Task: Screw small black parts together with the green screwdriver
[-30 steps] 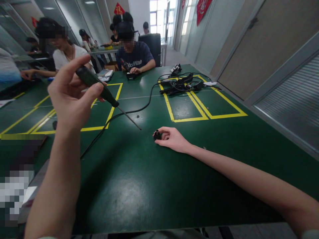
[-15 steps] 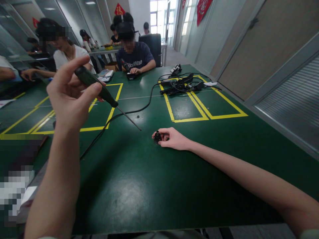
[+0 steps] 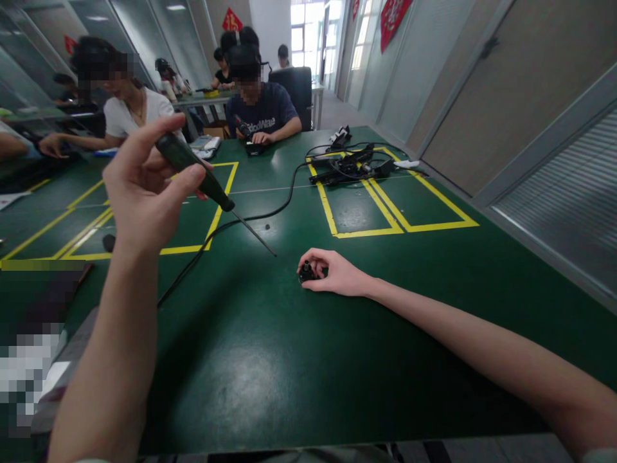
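Note:
My left hand [image 3: 149,177] is raised above the table and closed around the dark green handle of a screwdriver [image 3: 212,186]. The thin shaft slants down to the right, its tip in the air left of my other hand. Low over the green tabletop, my right hand [image 3: 335,271] has thumb and fingers curled round a small black part [image 3: 305,272] with a short round post on top. The fingers hide some of that part. A gap lies between the screwdriver tip and the black part.
A black cable [image 3: 274,211] winds over the green table [image 3: 308,373] to a heap of black parts and cords [image 3: 354,166] inside yellow tape outlines [image 3: 369,233]. Two co-workers sit across and to the left. A small dark speck [image 3: 267,226] lies beyond the screwdriver.
My left hand and the screwdriver have shifted slightly right and down. My right hand, with the small black part, has moved a little right and nearer to me.

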A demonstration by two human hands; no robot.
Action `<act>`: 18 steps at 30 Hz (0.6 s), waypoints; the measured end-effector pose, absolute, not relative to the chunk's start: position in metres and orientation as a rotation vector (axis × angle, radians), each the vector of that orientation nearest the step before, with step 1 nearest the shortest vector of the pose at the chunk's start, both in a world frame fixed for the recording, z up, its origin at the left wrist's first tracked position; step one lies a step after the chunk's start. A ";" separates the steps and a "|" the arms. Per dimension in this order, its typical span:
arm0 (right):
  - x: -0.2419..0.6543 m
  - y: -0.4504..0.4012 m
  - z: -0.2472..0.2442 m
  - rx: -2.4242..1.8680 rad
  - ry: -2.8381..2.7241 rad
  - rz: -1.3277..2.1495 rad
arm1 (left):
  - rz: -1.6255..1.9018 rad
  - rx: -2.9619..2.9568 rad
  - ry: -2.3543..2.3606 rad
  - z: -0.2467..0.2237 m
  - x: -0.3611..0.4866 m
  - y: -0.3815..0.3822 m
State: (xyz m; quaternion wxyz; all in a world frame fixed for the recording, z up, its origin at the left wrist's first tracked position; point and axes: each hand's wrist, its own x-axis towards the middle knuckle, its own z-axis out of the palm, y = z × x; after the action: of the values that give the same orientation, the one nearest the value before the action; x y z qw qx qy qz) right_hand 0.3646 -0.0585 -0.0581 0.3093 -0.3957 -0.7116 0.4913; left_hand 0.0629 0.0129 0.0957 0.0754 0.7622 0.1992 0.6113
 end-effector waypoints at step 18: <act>0.348 -0.061 -0.059 -1.212 -1.691 1.181 | 1.709 2.260 0.599 0.086 0.095 -0.003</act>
State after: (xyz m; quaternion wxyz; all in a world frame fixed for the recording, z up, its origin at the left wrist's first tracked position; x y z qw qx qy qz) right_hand 0.3479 -0.0609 -0.0586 0.3659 -0.4714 -0.6580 0.4593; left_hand 0.0952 -0.0032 0.0855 0.1225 0.7746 0.2051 0.5856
